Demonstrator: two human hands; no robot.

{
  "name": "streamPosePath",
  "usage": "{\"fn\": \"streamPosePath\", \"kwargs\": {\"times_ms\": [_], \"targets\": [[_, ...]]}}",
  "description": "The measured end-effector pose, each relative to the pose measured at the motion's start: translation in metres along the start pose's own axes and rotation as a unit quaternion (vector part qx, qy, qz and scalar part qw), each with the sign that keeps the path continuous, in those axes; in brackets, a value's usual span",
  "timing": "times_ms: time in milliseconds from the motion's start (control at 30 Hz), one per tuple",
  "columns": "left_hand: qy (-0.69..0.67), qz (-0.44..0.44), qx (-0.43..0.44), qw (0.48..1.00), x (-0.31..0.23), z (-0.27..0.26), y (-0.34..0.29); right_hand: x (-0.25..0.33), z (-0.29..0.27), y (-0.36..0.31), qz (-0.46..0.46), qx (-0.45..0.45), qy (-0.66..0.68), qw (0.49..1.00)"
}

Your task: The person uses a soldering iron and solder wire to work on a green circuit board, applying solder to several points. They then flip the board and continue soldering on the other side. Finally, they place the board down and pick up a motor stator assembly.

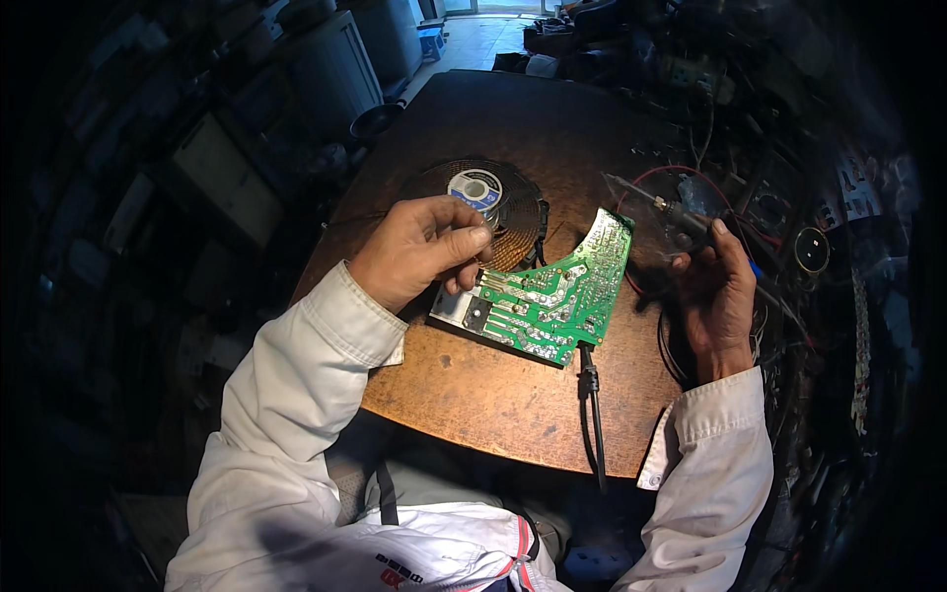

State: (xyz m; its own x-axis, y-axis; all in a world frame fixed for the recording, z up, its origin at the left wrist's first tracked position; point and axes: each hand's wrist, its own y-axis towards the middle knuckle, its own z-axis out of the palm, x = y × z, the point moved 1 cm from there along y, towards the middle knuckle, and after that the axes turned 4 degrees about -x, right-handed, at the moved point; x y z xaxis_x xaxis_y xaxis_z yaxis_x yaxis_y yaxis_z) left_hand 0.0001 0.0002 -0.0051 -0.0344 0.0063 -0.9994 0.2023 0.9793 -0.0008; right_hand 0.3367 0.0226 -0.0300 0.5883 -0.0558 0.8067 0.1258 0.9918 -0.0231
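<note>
A green circuit board (562, 301) lies solder side up on the table, with a metal heat sink (452, 308) at its left end. My left hand (424, 252) is over the board's upper left corner, thumb and fingers pinched together. What they pinch is too small to make out. Just behind those fingers, a solder spool (475, 187) with a blue and white label rests on a flat round copper coil (528, 232). To the right of the board, my right hand (718, 296) holds a soldering iron (694, 225), its tip pointing up and left, apart from the board.
A black cable (592, 405) runs from the board over the front edge of the wooden table (434, 380). A red wire (681, 168) loops behind the soldering iron. Dark clutter with a round disc (812, 251) fills the right side. Cabinets (222, 168) stand at the left.
</note>
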Motion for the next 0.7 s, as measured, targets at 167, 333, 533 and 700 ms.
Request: {"fn": "streamPosePath", "kwargs": {"times_ms": [167, 333, 533, 700], "targets": [[0.005, 0.006, 0.003, 1.0, -0.002, 0.002, 0.0, 0.002, -0.004, 0.001, 0.003, 0.008, 0.0, 1.0], [0.062, 0.064, -0.021, 0.996, 0.0, -0.001, 0.0, -0.002, -0.008, 0.006, -0.005, 0.002, 0.001, 1.0], [0.053, 0.056, -0.012, 0.997, 0.007, -0.003, 0.003, -0.002, -0.005, 0.003, 0.001, -0.002, 0.003, 1.0], [0.028, 0.028, -0.011, 0.999, 0.004, -0.001, 0.002, -0.002, -0.01, 0.006, 0.0, 0.014, -0.01, 1.0]]}}
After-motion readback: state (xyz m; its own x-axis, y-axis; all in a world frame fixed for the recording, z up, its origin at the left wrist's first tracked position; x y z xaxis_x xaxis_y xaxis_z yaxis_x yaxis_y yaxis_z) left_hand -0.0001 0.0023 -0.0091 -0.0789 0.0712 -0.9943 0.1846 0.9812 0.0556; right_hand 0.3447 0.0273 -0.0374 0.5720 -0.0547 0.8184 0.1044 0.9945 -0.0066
